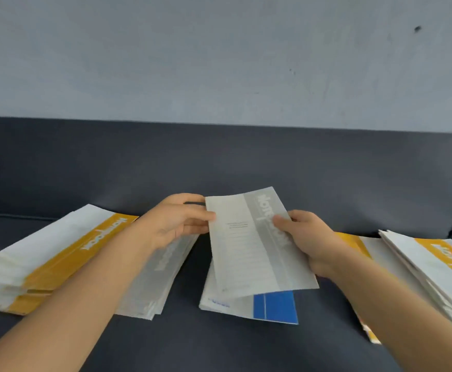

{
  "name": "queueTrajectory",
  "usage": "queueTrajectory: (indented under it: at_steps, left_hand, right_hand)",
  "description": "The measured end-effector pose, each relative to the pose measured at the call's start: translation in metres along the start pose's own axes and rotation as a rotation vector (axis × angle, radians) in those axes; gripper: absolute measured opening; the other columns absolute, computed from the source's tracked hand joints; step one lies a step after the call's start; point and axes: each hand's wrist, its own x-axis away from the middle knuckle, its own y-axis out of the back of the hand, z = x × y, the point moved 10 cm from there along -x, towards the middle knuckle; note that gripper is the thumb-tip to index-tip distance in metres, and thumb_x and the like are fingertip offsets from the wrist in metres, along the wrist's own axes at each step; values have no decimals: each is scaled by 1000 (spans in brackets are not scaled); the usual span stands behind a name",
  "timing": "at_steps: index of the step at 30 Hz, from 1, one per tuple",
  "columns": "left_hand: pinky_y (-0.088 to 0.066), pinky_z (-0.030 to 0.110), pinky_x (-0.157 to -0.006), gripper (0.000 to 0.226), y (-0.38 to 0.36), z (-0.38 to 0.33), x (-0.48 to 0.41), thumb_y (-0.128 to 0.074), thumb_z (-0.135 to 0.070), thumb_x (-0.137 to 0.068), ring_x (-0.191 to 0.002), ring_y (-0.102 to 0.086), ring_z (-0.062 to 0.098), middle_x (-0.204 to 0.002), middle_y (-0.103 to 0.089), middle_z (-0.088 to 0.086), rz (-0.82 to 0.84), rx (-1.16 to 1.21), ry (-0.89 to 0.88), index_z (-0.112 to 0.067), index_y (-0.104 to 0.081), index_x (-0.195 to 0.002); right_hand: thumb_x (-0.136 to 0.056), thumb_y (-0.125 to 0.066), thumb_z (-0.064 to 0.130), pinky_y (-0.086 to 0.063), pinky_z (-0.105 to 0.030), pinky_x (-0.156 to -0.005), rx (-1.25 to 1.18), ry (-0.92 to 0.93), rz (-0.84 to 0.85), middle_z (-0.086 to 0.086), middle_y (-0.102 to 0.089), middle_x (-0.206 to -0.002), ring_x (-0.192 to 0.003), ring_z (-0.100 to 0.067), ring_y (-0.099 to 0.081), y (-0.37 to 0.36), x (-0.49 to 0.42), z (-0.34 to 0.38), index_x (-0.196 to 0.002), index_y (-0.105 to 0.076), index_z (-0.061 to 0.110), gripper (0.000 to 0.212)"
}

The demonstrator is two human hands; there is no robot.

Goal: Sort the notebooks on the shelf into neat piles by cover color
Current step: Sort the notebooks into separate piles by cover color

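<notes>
Both hands were up w/ one grey notebook (257, 242): left hand (176, 221) pinched its left edge, right hand (308, 240) gripped the right side, thumb on the cover. It hung tilted above the blue-striped pile (273, 307). Grey pile (155, 277) lay just beside, partly under the left forearm. Yellow pile (45, 264) sat far left, another yellow stack (439, 267) far right, fanned a bit. All on the dark shelf (219, 345).

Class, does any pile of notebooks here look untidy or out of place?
The right-hand stack is splayed, edges fanned rather than squared. The grey notebook, held by the left hand and right hand, hangs over the blue pile, not the grey pile.
</notes>
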Motion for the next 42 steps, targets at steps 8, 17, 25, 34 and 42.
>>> queueTrajectory:
  at_steps: [8,17,25,34,42]
  left_hand:
    - [-38,26,-98,70,96,5,9,-65,-29,-90,-137,-35,17,-148,-34,-5,-65,-796,-86,-20,-27,-148]
    - [-35,32,-106,52,108,56,4,-47,-45,-96,-134,-38,21,-140,-45,3,133,-1356,-82,-13,-45,-137]
    - [-43,36,-100,47,111,52,0,-48,-44,-94,-127,-44,20,-137,-49,1,139,-1352,-76,-16,-50,-131]
    - [-24,34,-114,59,74,63,5,-35,-49,-99,-146,-16,20,-156,-24,5,345,-1520,-159,-13,-32,-146]
    - [-38,32,-104,48,21,18,-1,-30,-52,-99,-131,-43,16,-140,-48,-6,211,-1559,-342,-25,-44,-136]
  right_hand:
    - [-82,-57,28,-51,-31,-67,121,46,-173,-3,-62,-100,-88,-22,-60,-152,-24,0,-101,-53,16,22]
    - [-77,-70,1,-48,-32,-65,-197,-264,-109,-15,-62,-103,-85,-28,-60,-200,-49,-38,-113,-56,2,38]
    - [-84,-59,-7,-53,-35,-69,-142,-469,-69,-12,-63,-82,-69,-24,-61,-194,-51,-48,-90,-61,3,12]
    - [-85,-52,-1,-46,-25,-62,262,-243,-259,-4,-54,-83,-76,-21,-56,-157,-43,-28,-95,-48,12,16]
    - [-96,-45,18,-38,-34,-97,845,235,-282,-9,-50,-135,-122,-28,-47,-117,-5,48,-136,-43,12,41]
